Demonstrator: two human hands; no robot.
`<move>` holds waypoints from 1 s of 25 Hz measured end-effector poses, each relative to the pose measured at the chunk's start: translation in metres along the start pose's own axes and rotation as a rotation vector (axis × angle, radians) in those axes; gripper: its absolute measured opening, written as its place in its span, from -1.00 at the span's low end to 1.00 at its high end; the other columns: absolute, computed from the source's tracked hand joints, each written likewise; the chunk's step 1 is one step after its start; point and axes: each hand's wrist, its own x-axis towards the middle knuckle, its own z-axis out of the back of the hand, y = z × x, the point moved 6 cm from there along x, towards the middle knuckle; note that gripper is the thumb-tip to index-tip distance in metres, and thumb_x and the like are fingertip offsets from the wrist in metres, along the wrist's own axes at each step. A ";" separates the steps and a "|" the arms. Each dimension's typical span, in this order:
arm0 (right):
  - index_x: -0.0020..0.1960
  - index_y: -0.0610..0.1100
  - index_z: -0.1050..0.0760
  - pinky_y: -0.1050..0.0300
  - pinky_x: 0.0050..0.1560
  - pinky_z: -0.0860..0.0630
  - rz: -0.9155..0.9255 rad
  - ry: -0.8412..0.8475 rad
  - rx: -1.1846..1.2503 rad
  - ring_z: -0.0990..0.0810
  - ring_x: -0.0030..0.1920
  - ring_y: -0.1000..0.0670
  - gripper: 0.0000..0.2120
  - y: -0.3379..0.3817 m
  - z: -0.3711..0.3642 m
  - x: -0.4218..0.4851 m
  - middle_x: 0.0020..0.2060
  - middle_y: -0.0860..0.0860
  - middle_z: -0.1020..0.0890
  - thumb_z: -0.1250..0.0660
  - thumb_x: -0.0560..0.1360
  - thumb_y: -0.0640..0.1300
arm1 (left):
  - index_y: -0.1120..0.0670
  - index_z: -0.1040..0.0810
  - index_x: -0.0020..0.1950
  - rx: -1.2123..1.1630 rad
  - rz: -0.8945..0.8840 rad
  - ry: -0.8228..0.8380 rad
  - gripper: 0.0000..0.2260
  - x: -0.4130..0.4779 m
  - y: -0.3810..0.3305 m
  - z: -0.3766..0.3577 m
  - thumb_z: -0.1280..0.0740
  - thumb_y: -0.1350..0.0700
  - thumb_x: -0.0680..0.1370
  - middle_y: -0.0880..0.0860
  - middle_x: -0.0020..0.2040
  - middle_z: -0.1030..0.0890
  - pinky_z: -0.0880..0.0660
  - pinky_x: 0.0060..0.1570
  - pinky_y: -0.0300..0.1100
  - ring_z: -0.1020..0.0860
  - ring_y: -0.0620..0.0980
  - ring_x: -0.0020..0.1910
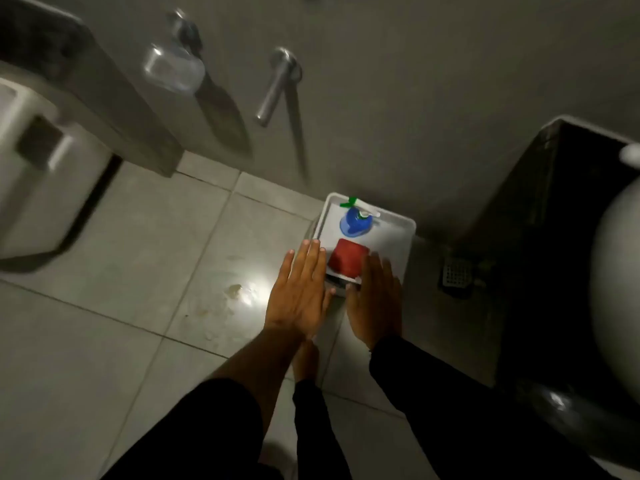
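Note:
A white rectangular bin stands on the tiled floor against the wall. On its flat lid sit a blue bottle with a white and green nozzle and a red block-shaped thing. My left hand reaches down with straight fingers at the bin's near left corner. My right hand reaches down beside it with straight fingers over the lid's near edge, next to the red thing. Neither hand holds anything. I cannot tell whether the fingertips touch the lid.
A metal rail and a soap dish stick out of the grey wall above. A white toilet stands at left, a white basin over dark space at right. A floor drain lies right of the bin. A stain marks the tiles.

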 end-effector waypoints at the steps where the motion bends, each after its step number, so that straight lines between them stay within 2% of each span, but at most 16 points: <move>1: 0.74 -0.08 -0.09 -0.29 0.71 -0.18 -0.088 0.022 0.069 -0.18 0.73 -0.21 -0.36 -0.021 -0.024 0.020 0.73 -0.13 -0.22 -0.18 0.73 0.03 | 0.12 0.13 0.81 -0.043 -0.003 0.078 -0.30 0.024 -0.003 -0.027 0.08 -0.19 0.73 0.17 0.81 0.14 0.28 0.73 0.10 0.16 0.18 0.80; 3: 0.69 -0.08 -0.24 -0.24 0.63 -0.33 -0.277 0.057 0.194 -0.36 0.63 -0.23 -0.42 -0.057 -0.065 0.062 0.65 -0.14 -0.38 -0.23 0.71 0.03 | 0.13 -0.09 0.77 -0.144 0.044 0.135 -0.34 0.074 -0.003 -0.068 -0.10 -0.11 0.71 0.17 0.77 -0.14 -0.03 0.75 0.10 -0.10 0.25 0.78; 4: 0.66 -0.09 -0.29 -0.23 0.58 -0.40 -0.367 0.093 0.235 -0.44 0.57 -0.24 -0.43 -0.072 -0.080 0.084 0.59 -0.15 -0.44 -0.26 0.70 0.04 | 0.13 -0.26 0.68 -0.189 0.053 0.146 -0.41 0.100 -0.004 -0.083 -0.20 -0.07 0.68 0.16 0.66 -0.35 -0.24 0.66 0.08 -0.31 0.25 0.68; 6: 0.63 -0.08 -0.32 -0.25 0.52 -0.47 -0.460 0.113 0.312 -0.50 0.50 -0.28 -0.40 -0.088 -0.105 0.124 0.54 -0.17 -0.49 -0.32 0.67 0.10 | 0.13 -0.38 0.54 -0.259 0.094 0.170 -0.49 0.146 -0.007 -0.106 -0.33 0.01 0.62 0.16 0.46 -0.53 -0.45 0.44 0.05 -0.50 0.22 0.47; 11: 0.69 -0.12 -0.19 -0.24 0.59 -0.41 -0.510 0.202 0.404 -0.43 0.56 -0.29 -0.18 -0.120 -0.171 0.202 0.58 -0.19 -0.39 -0.46 0.58 0.15 | 0.12 -0.35 0.60 -0.421 0.377 0.274 -0.39 0.230 -0.009 -0.175 -0.40 -0.06 0.60 0.18 0.52 -0.47 -0.48 0.45 0.13 -0.47 0.24 0.52; 13: 0.62 -0.16 -0.31 -0.09 0.50 -0.48 -0.510 0.157 0.525 -0.52 0.49 -0.26 -0.25 -0.128 -0.182 0.210 0.53 -0.20 -0.49 -0.48 0.57 0.12 | 0.11 -0.37 0.58 -0.494 0.431 0.259 -0.37 0.240 -0.011 -0.187 -0.44 -0.07 0.57 0.18 0.48 -0.49 -0.48 0.36 0.09 -0.48 0.21 0.49; 15: 0.45 -0.18 -0.53 0.07 0.30 -0.54 -0.513 0.066 0.651 -0.64 0.37 -0.23 -0.47 -0.137 -0.182 0.211 0.39 -0.18 -0.65 -0.51 0.56 0.02 | 0.09 -0.42 0.53 -0.633 0.448 0.262 -0.42 0.243 -0.010 -0.188 -0.43 -0.11 0.57 0.14 0.33 -0.56 -0.49 0.13 -0.01 -0.57 0.15 0.29; 16: 0.37 -0.20 -0.59 0.04 0.31 -0.59 -0.523 0.034 0.735 -0.68 0.30 -0.23 -0.55 -0.138 -0.180 0.209 0.32 -0.19 -0.69 -0.52 0.54 -0.07 | 0.07 -0.48 0.48 -0.720 0.450 0.253 -0.48 0.241 -0.008 -0.183 -0.41 -0.12 0.58 0.10 0.25 -0.58 -0.47 0.07 -0.05 -0.59 0.10 0.18; 17: 0.32 -0.24 -0.63 -0.12 0.33 -0.65 -0.541 0.015 0.841 -0.70 0.24 -0.25 -0.60 -0.139 -0.177 0.205 0.25 -0.21 -0.72 -0.53 0.52 -0.16 | 0.03 -0.54 0.43 -0.798 0.446 0.211 -0.56 0.236 -0.007 -0.174 -0.39 -0.11 0.60 0.07 0.21 -0.62 -0.47 0.05 -0.08 -0.61 0.08 0.13; 18: 0.27 -0.28 -0.65 -0.30 0.30 -0.68 -0.554 0.005 0.953 -0.72 0.16 -0.26 -0.64 -0.134 -0.170 0.198 0.17 -0.23 -0.74 -0.54 0.49 -0.25 | 0.00 -0.58 0.40 -0.863 0.435 0.137 -0.61 0.227 -0.004 -0.163 -0.37 -0.08 0.60 0.04 0.20 -0.65 -0.49 0.07 -0.09 -0.64 0.08 0.15; 19: 0.20 -0.28 -0.67 -0.35 0.21 -0.71 -0.541 -0.005 1.054 -0.74 0.08 -0.26 -0.69 -0.124 -0.161 0.190 0.08 -0.21 -0.75 -0.55 0.46 -0.32 | -0.02 -0.61 0.38 -0.912 0.417 0.046 -0.64 0.214 0.003 -0.149 -0.37 -0.05 0.60 0.02 0.20 -0.66 -0.49 0.09 -0.11 -0.64 0.06 0.17; 20: 0.10 -0.22 -0.70 -0.23 0.08 -0.78 -0.504 -0.013 1.097 -0.77 0.03 -0.25 -0.74 -0.108 -0.148 0.178 0.00 -0.16 -0.76 -0.58 0.42 -0.32 | -0.02 -0.63 0.38 -0.958 0.406 -0.021 -0.66 0.198 0.015 -0.135 -0.37 0.00 0.60 -0.02 0.20 -0.65 -0.47 0.10 -0.16 -0.63 0.02 0.15; 21: 0.02 -0.10 -0.70 0.00 -0.08 -0.80 -0.453 -0.028 1.076 -0.79 0.00 -0.18 -0.74 -0.098 -0.134 0.167 -0.03 -0.09 -0.77 -0.63 0.37 -0.26 | 0.01 -0.63 0.39 -1.040 0.393 -0.039 -0.65 0.182 0.022 -0.125 -0.38 0.07 0.60 -0.05 0.17 -0.63 -0.46 0.08 -0.20 -0.60 -0.03 0.11; 22: -0.02 -0.01 -0.67 0.20 -0.20 -0.74 -0.384 -0.012 1.038 -0.80 -0.01 -0.08 -0.70 -0.084 -0.119 0.154 -0.02 -0.04 -0.76 -0.67 0.31 -0.16 | 0.05 -0.63 0.41 -1.165 0.392 -0.007 -0.64 0.165 0.029 -0.119 -0.39 0.15 0.60 -0.04 0.13 -0.62 -0.50 0.03 -0.26 -0.60 -0.05 0.06; 23: -0.01 0.04 -0.63 0.29 -0.24 -0.69 -0.306 0.044 1.035 -0.79 -0.04 0.02 -0.63 -0.060 -0.110 0.140 0.02 -0.01 -0.74 -0.68 0.25 -0.10 | 0.12 -0.62 0.42 -1.314 0.405 0.035 -0.62 0.143 0.046 -0.114 -0.40 0.24 0.59 0.00 0.08 -0.64 -0.56 -0.05 -0.31 -0.63 -0.04 -0.03; 25: 0.13 0.05 -0.58 0.28 -0.19 -0.70 -0.204 0.215 1.163 -0.78 -0.03 0.13 -0.49 -0.016 -0.111 0.109 0.13 0.00 -0.69 -0.62 0.23 -0.16 | 0.24 -0.61 0.43 -1.595 0.450 0.111 -0.59 0.092 0.081 -0.110 -0.42 0.37 0.58 0.06 -0.04 -0.68 -0.62 -0.16 -0.37 -0.66 -0.08 -0.18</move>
